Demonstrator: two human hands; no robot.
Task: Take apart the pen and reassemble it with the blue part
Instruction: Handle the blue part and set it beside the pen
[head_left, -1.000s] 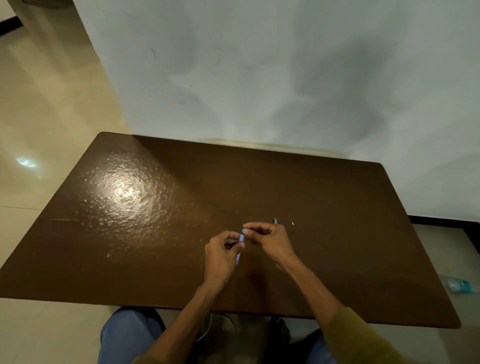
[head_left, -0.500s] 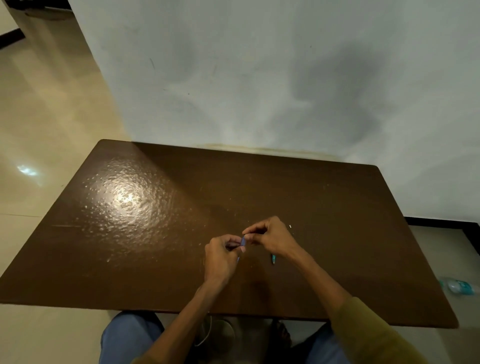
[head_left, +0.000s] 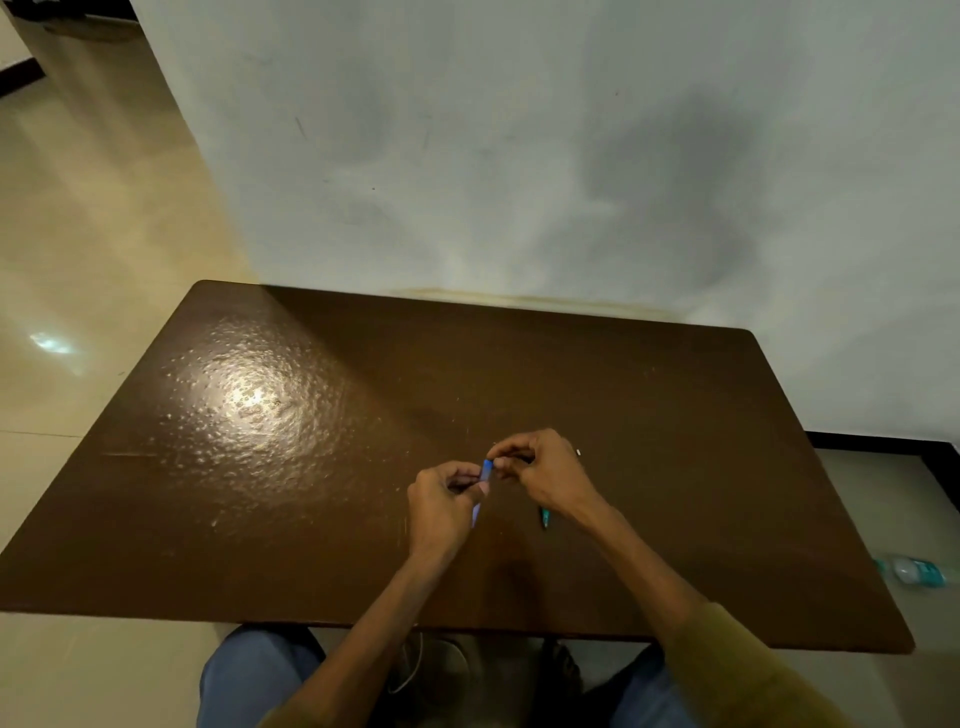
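Over the near middle of the brown table (head_left: 322, 467), my left hand (head_left: 441, 509) grips a blue pen barrel (head_left: 485, 472) that runs from its fingers down past the palm. My right hand (head_left: 545, 475) pinches at the barrel's upper end with thumb and forefinger; what sits between those fingertips is too small to make out. A teal pen part (head_left: 545, 517) pokes out below my right wrist; I cannot tell whether it lies on the table or is held. A tiny white piece (head_left: 578, 452) lies on the table just right of my right hand.
A pale wall stands right behind the table's far edge. A plastic water bottle (head_left: 914, 571) lies on the floor by the table's right side. My knees in blue trousers are under the near edge.
The teal part, earlier seen beyond my right hand, now shows below its wrist. Both hands stay together on the blue barrel, and the view has tilted slightly.
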